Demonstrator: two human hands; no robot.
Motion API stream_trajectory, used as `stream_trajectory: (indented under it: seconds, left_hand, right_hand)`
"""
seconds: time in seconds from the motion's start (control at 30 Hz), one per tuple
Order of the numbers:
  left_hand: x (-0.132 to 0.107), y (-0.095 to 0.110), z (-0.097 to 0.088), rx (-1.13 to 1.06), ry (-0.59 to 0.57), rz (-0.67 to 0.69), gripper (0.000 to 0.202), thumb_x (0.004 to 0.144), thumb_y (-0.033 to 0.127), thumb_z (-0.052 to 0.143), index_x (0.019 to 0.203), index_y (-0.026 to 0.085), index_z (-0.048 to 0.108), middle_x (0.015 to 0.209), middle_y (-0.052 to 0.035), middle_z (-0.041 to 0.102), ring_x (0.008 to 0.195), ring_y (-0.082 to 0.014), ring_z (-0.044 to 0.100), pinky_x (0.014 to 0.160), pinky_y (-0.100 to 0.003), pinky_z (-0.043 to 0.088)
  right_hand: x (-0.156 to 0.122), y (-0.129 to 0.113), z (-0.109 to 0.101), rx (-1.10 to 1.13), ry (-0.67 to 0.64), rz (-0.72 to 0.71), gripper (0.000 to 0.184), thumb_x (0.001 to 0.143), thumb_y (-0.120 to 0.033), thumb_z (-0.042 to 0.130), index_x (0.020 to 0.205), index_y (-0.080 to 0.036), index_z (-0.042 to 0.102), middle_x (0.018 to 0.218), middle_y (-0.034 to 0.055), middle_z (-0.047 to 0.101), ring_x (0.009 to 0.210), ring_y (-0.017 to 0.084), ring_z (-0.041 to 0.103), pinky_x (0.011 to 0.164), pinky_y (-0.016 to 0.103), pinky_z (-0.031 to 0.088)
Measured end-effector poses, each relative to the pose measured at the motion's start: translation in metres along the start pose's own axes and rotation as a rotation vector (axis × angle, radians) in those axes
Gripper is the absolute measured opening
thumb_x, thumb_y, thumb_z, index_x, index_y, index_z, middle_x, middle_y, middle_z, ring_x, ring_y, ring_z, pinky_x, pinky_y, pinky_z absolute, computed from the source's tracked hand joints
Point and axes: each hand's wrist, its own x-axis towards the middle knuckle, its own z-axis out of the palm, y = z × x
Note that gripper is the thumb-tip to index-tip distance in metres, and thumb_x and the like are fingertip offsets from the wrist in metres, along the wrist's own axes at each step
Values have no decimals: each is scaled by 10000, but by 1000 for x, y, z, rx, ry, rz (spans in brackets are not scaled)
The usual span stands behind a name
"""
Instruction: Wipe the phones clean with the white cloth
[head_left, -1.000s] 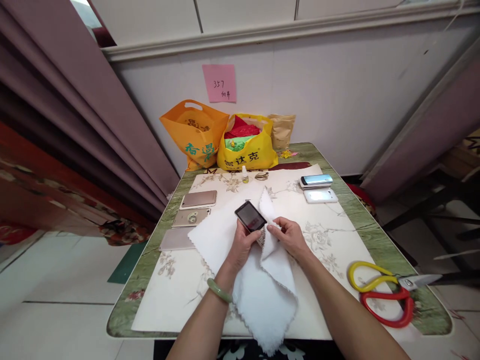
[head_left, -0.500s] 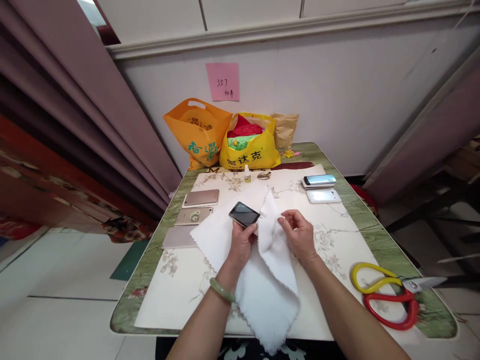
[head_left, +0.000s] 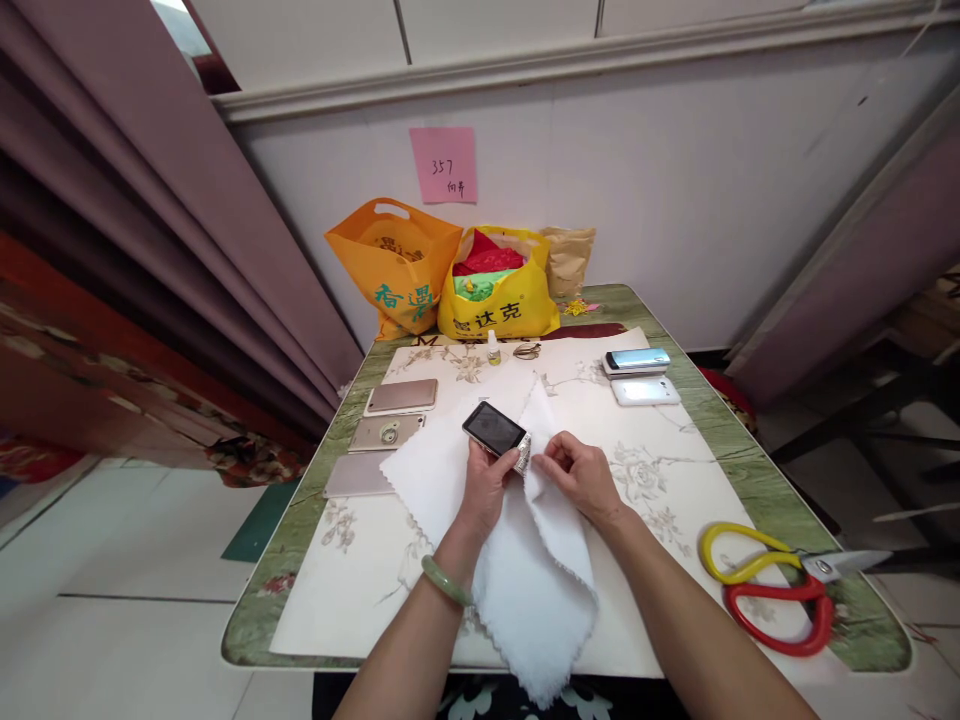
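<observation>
A dark-screened mobile phone (head_left: 495, 428) with a silvery keypad end lies in my left hand (head_left: 486, 488), thumb along its lower edge. Below and around it hangs a white cloth (head_left: 536, 590) with a scalloped border, partly draped over the table's front edge. My right hand (head_left: 579, 475) is closed with thumb and fingers pinched on the cloth, close to the phone's keypad end. One corner of the cloth stands up behind the phone.
Several phones (head_left: 403, 395) lie at the left, others (head_left: 637, 362) at the right. Large scissors (head_left: 814, 590) rest at the right front. A small spray bottle (head_left: 493, 348), glasses (head_left: 527, 351), an orange bag (head_left: 397, 260), a yellow bag (head_left: 499, 310) and a brown pouch (head_left: 570, 262) stand or lie behind.
My right hand has moved left towards the phone, bringing the cloth with it. The phone has shifted slightly right, and its keypad end now shows more.
</observation>
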Motion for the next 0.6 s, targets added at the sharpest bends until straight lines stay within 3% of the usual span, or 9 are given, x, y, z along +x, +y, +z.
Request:
stream_trajectory:
  seconds: [0.13, 0.27, 0.37, 0.47, 0.6]
  left_hand:
    - [-1, 0, 0, 8, -5, 1, 542, 644, 203, 791, 1108, 243, 515, 1025, -5, 684, 881, -149, 647, 853, -315, 480]
    - [0, 0, 0, -8, -1, 1, 542, 640, 180, 780, 1107, 243, 513, 1053, -10, 677, 917, -159, 641, 859, -327, 488]
    - [0, 2, -1, -41, 29, -10, 510, 632, 164, 752, 1082, 242, 525, 1020, -4, 686, 904, -171, 645, 835, -335, 501]
    - [-3, 4, -3, -42, -17, -58, 472, 622, 175, 718, 1058, 211, 541, 969, -46, 709, 856, -214, 666, 790, -373, 513]
    - [-8, 6, -3, 47, -133, -144, 416, 693, 290, 715, 1068, 185, 567, 903, -76, 718, 767, -231, 679, 722, -375, 518]
  right_hand:
    - [-1, 0, 4, -60, -9, -22, 214, 785, -439, 638, 784, -242, 555, 565, -49, 568, 506, 119, 498, 541, 234, 371]
    - [-1, 2, 4, -16, 79, 38, 185, 838, -392, 564, 742, -236, 541, 539, -51, 530, 479, 113, 455, 515, 233, 349]
    - [2, 4, 0, 83, 285, 127, 228, 844, -435, 574, 762, -225, 541, 562, -44, 508, 492, 111, 435, 510, 232, 350]
    - [6, 7, -6, 232, 523, 202, 282, 858, -489, 558, 814, -213, 527, 594, -40, 469, 509, 111, 406, 493, 230, 342]
    - [4, 4, -7, 385, 643, 195, 290, 871, -501, 551, 868, -215, 498, 595, -56, 434, 505, 107, 396, 492, 229, 351]
